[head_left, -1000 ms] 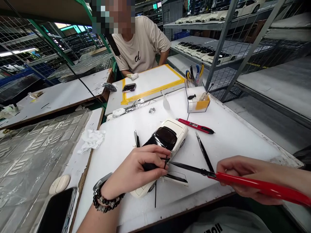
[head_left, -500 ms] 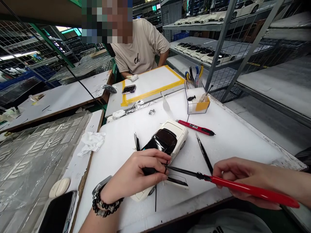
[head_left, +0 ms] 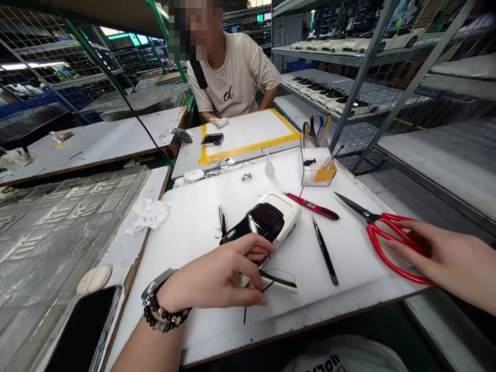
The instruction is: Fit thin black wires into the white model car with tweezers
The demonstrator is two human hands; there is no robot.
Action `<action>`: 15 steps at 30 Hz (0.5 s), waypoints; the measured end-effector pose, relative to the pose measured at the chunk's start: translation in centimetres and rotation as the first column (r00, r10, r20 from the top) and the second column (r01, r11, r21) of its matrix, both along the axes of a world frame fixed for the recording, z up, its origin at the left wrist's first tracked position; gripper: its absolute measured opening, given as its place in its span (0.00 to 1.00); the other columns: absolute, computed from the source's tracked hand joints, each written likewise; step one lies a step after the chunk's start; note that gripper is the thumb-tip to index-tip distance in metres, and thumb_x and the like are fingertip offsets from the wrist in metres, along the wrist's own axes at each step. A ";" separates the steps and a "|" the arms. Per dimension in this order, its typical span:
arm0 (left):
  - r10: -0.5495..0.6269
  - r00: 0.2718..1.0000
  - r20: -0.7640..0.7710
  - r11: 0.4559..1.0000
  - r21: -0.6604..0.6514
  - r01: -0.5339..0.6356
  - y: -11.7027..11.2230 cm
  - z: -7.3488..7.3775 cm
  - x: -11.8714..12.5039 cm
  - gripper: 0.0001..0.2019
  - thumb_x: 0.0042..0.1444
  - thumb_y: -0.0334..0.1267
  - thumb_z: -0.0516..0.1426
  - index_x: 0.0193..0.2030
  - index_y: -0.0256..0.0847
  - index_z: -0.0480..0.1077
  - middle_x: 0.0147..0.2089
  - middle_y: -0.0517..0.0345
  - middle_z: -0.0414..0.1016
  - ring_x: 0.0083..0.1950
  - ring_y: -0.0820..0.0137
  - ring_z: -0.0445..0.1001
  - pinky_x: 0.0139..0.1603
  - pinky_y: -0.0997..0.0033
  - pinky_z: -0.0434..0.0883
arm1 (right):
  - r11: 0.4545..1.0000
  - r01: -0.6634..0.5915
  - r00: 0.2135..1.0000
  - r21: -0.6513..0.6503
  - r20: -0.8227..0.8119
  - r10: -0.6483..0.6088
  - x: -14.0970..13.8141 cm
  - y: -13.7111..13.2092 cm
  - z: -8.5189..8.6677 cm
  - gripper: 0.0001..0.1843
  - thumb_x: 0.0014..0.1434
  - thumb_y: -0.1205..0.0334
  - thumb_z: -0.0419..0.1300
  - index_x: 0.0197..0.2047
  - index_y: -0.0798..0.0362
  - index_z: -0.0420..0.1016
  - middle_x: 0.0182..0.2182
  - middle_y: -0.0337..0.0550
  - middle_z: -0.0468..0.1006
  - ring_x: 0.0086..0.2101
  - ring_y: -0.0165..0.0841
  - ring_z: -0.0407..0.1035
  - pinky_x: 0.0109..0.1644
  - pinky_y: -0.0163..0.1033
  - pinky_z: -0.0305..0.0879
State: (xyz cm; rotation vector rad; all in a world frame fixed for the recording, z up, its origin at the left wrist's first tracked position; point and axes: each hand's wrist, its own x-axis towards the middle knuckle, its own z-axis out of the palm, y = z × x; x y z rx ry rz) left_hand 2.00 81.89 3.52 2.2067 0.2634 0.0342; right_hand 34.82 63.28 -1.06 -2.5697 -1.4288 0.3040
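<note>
car point(head_left: 265, 217) on the bench point(head_left: 188, 217), scissors point(head_left: 369, 215) to its right
left hand point(head_left: 219, 274) over the car, thumb and fingers loosely spread; right hand point(head_left: 442, 249) pinching the scissors' red handles, tweezers point(head_left: 324, 250) lying between.

Right of the model car point(head_left: 267, 216) come tweezers point(head_left: 324, 250), then scissors point(head_left: 370, 215). Behind it, rightward, stands a tool box point(head_left: 323, 176).

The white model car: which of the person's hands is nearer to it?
The left. The left hand is right at the white model car, hiding part of it; the right hand is farther right, beyond the black tweezers, holding the red-handled scissors.
</note>
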 end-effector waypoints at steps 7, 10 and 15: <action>0.022 1.000 -0.019 0.999 0.042 -0.021 -0.5 -0.6 -0.2 0.05 0.52 0.36 0.62 0.26 0.41 0.76 0.57 0.55 0.63 0.57 0.65 0.67 0.62 0.69 0.65 | 0.849 -0.413 0.905 0.331 0.043 0.423 -4.1 6.4 1.3 0.18 0.63 0.51 0.49 0.47 0.54 0.70 0.47 0.50 0.72 0.46 0.41 0.68 0.50 0.46 0.64; 0.051 0.999 -0.014 0.999 0.014 -0.051 -0.5 -0.7 -0.1 0.06 0.49 0.35 0.64 0.24 0.39 0.74 0.57 0.56 0.63 0.57 0.65 0.67 0.63 0.70 0.63 | 0.857 -0.403 0.888 0.322 -0.090 0.451 -7.2 12.3 2.0 0.20 0.62 0.54 0.51 0.54 0.55 0.64 0.51 0.52 0.69 0.46 0.39 0.68 0.49 0.42 0.65; 0.087 0.996 -0.020 0.996 -0.014 -0.088 -0.3 -0.7 0.0 0.11 0.49 0.36 0.63 0.20 0.37 0.69 0.54 0.58 0.66 0.54 0.68 0.68 0.59 0.73 0.65 | 0.961 -0.235 0.963 0.148 -0.100 0.251 -9.7 22.4 2.2 0.24 0.60 0.58 0.56 0.55 0.64 0.62 0.44 0.60 0.73 0.41 0.41 0.70 0.44 0.44 0.67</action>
